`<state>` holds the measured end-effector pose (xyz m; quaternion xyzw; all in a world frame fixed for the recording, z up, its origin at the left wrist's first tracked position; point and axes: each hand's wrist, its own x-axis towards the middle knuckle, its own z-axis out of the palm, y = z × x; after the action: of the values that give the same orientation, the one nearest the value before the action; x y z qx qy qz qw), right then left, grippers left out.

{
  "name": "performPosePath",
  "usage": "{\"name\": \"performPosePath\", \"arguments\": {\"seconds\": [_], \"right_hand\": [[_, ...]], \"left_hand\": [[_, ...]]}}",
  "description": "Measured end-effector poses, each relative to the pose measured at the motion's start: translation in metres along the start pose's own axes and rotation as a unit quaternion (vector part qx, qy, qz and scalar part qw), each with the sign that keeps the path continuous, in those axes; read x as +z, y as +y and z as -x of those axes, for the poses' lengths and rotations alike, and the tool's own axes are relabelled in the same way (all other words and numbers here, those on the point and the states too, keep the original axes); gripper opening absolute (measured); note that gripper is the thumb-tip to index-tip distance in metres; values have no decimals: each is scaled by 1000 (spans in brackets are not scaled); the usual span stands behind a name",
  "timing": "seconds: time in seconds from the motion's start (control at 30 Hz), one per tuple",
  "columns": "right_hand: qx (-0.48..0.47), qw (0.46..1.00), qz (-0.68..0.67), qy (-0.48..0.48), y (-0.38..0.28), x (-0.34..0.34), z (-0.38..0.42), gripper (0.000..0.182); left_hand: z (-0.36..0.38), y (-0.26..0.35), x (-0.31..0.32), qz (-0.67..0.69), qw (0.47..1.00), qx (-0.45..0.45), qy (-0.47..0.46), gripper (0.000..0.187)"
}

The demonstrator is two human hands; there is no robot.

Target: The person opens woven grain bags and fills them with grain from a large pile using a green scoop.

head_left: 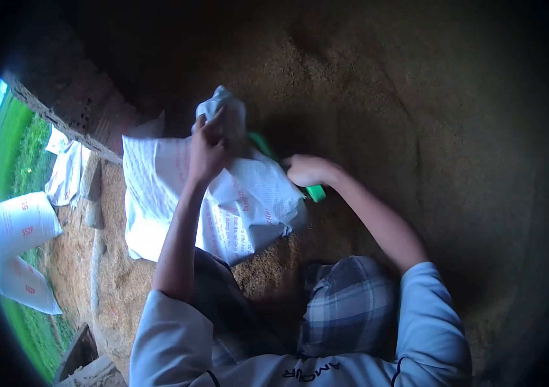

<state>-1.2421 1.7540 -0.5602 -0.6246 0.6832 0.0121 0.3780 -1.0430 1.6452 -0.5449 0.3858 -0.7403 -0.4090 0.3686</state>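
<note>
A white woven sack (pixel 226 213) with red print lies tilted in front of my knees. My left hand (pixel 208 148) is closed on its upper part, with bunched white cloth rising beyond the fingers. At the sack's right edge, my right hand (pixel 312 171) is closed round a green plastic thing (pixel 315 193). Green shows on both sides of that hand, and the middle part is hidden by the hand and sack, so its kind is not clear. What the sack holds is not visible.
Loose brown grain (pixel 364 84) spreads over the floor and heaps up ahead and to the right. Other printed white sacks (pixel 23 226) stand on the left beside green grass. A brick wall edge (pixel 71 116) juts in at upper left.
</note>
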Motion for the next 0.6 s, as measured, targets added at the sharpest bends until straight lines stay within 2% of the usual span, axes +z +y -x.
{"name": "performPosePath", "arguments": {"seconds": [0.03,0.1,0.13,0.17,0.2,0.27,0.3,0.33,0.4,0.43,0.47,0.5,0.53,0.57,0.6], "right_hand": [[-2,1000,-5,4,-12,-8,3,51],[105,988,-75,85,-41,-30,24,46],[106,988,-77,85,-38,-28,26,46],[115,977,-107,147,-28,-27,34,45],[124,961,-136,207,-16,-27,44,44],[142,950,-127,247,28,-21,52,44],[125,945,-151,263,46,-23,68,41],[111,938,-177,278,66,-24,86,37],[158,904,-280,282,121,-19,126,28],[165,897,-273,307,156,-10,145,27],[170,889,-266,333,181,-1,161,28],[174,887,-267,333,185,4,174,28],[246,865,-342,270,189,7,188,30],[314,830,-413,205,193,11,201,33],[318,827,-414,210,203,21,207,33]], "left_hand": [[-1,4,-11,-11,1000,17,12,63],[-2,5,-33,16,999,27,38,61],[-5,-2,-43,46,997,47,51,61],[-1,4,-50,98,994,7,39,59],[1,1,-56,100,994,7,40,59],[1,-15,-76,-43,994,-90,-53,58],[0,-40,-78,-54,994,-67,-60,55],[1,-34,-78,-52,994,-70,-64,55],[3,-12,-81,-208,953,-143,-167,50],[7,-45,-83,-207,965,-37,-155,42],[6,-44,-81,-206,965,-37,-160,42],[3,-39,-80,-293,929,-108,-198,38],[0,-34,-78,-377,879,-175,-233,39],[1,-26,-69,-407,880,-204,-135,60],[4,-17,-56,-406,881,-199,-139,60]]}}
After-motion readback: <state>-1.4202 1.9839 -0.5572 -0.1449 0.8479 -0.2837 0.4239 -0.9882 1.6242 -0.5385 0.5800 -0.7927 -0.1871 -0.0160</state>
